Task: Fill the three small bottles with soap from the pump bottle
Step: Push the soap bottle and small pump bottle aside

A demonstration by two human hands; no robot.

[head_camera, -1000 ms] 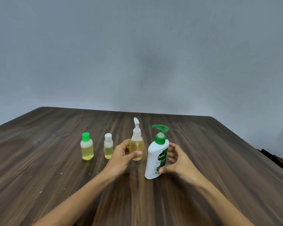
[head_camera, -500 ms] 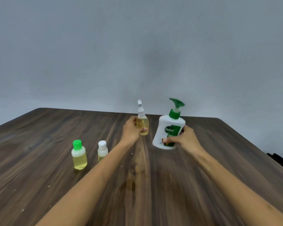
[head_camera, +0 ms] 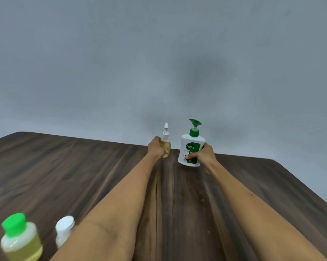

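At the far edge of the table (head_camera: 83, 166), right hand (head_camera: 206, 155) wraps the pump bottle (head_camera: 191, 149), left hand (head_camera: 157, 148) wraps the white-nozzle small bottle (head_camera: 166, 144); risk: either tips off that edge. Green-cap bottle (head_camera: 20, 240) and white-cap bottle (head_camera: 63, 232) beside left forearm, elbow could knock them
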